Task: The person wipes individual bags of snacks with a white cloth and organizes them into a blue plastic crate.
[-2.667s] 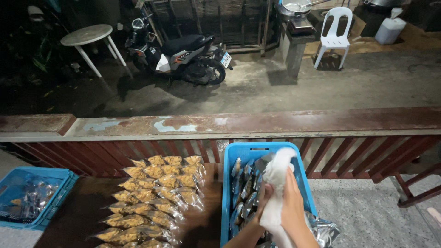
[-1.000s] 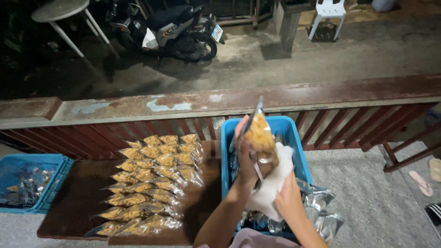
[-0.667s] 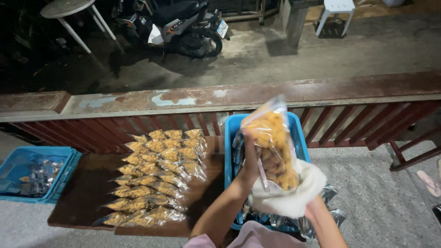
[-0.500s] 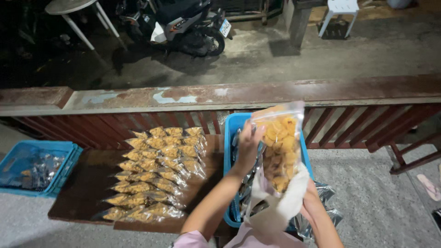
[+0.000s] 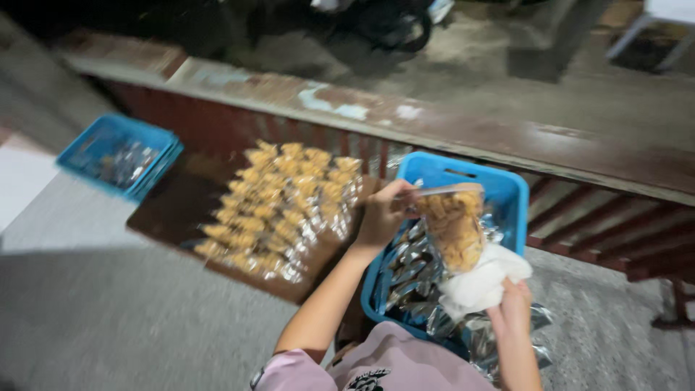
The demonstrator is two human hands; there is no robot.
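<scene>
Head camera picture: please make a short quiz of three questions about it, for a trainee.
1. True or false: the left hand grips the top edge of the clear snack bag.
2. What does the right hand press under that bag?
A. a white cloth
B. a metal spoon
C. a red lid
3. Fill in: the finished bags lie in rows on a dark ____.

Key:
1. True.
2. A, the white cloth, held above the blue crate.
3. Board.
</scene>
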